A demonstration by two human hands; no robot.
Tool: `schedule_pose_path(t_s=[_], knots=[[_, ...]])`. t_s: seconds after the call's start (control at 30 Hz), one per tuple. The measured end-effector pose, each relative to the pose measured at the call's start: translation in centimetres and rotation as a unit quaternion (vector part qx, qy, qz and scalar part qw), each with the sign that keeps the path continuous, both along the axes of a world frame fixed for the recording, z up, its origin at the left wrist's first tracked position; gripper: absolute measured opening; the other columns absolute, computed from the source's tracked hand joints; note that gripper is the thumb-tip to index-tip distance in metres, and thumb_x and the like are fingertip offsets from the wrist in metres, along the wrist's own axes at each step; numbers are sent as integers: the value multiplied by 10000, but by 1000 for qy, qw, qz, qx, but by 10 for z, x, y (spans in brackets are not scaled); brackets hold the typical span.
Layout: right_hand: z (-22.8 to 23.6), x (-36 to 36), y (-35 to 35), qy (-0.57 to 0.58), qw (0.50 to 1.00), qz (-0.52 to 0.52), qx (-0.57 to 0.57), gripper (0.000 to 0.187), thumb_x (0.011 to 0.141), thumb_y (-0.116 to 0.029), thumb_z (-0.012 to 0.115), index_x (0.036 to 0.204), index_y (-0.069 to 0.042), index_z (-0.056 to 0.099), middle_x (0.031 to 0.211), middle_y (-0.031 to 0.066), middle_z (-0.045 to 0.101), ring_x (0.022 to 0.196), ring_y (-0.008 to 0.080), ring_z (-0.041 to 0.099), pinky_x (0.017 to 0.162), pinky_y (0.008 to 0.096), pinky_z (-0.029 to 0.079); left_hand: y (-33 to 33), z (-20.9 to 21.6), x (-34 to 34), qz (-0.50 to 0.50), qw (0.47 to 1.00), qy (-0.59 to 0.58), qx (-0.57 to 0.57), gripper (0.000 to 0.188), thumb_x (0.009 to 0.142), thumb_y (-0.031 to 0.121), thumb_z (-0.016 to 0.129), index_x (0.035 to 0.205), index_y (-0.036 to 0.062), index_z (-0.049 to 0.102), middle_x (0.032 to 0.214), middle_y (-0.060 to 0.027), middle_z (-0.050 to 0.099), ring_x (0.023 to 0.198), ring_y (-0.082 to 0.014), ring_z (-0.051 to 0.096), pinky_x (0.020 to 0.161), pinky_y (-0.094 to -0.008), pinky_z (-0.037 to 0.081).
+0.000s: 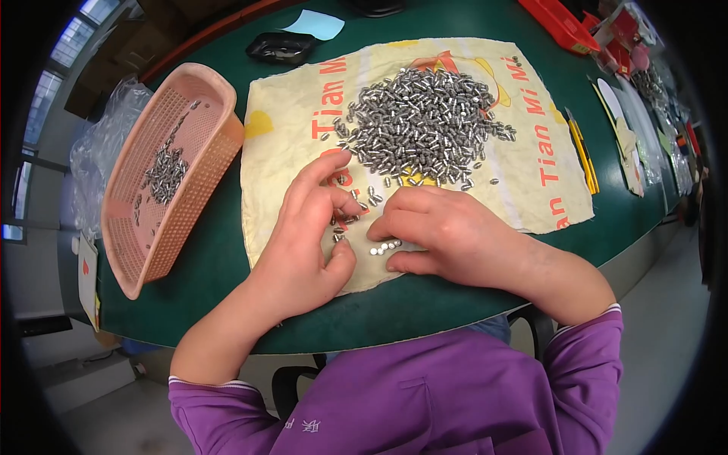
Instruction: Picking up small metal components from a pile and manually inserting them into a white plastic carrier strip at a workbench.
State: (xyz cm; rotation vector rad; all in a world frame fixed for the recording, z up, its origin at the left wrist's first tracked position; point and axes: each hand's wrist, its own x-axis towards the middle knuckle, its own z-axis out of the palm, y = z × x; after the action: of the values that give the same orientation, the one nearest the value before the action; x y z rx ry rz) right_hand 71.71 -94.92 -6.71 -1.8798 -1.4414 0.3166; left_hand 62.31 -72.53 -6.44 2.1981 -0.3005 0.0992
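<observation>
Perhaps the short row of metal pieces on the cloth could be scattered if nudged by the left hand, fingers parted, or the right hand, fingers bent, whose pinch, if any, cannot be told.

The green counter is partly covered by a cream printed cloth, flanked by a pink basket; a black dish, blue paper and yellow cutter are laid around it.
</observation>
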Motion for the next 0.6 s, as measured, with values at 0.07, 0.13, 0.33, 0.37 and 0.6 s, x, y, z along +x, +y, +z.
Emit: schedule_pose_path(t_s=[0.07,0.13,0.33,0.37,0.6], knots=[[-1,-1,3,-8,1000,7,9,306,809,-145,787,1086,-96,666,1002,90,599,966,302,647,800,428,544,3,-1,1,2,1000,-8,1,378,767,-110,612,1113,30,549,1526,-234,384,1413,-405,424,1021,-416,506],[-2,-2,5,-27,999,19,8,291,815,-151,783,1075,-102,664,994,88,590,954,297,645,794,423,544,3,-2,0,5,1000,-15,4,374,773,-121,597,1115,25,555,1525,-232,385,1414,-396,427,999,-396,525],[-7,-2,8,-77,996,32,22,234,827,-165,771,1020,-109,650,969,82,565,915,282,632,777,406,542,2,-4,0,-3,1000,-15,0,349,783,-124,581,1097,26,573,1519,-233,393,1412,-397,431,1038,-414,503],[-7,-2,9,-85,995,33,28,215,831,-164,764,1002,-106,646,968,82,563,906,281,629,774,404,541,2,-5,0,-4,1000,-15,-5,344,785,-120,583,1095,28,572,1517,-232,396,1404,-396,438,1044,-416,499],[-11,0,10,-95,994,36,27,194,849,-167,773,1022,-103,713,955,56,613,899,257,643,770,388,546,3,-8,2,-5,1000,-8,-16,320,791,-111,589,1078,30,566,1516,-226,402,1352,-386,480,1045,-417,493]])
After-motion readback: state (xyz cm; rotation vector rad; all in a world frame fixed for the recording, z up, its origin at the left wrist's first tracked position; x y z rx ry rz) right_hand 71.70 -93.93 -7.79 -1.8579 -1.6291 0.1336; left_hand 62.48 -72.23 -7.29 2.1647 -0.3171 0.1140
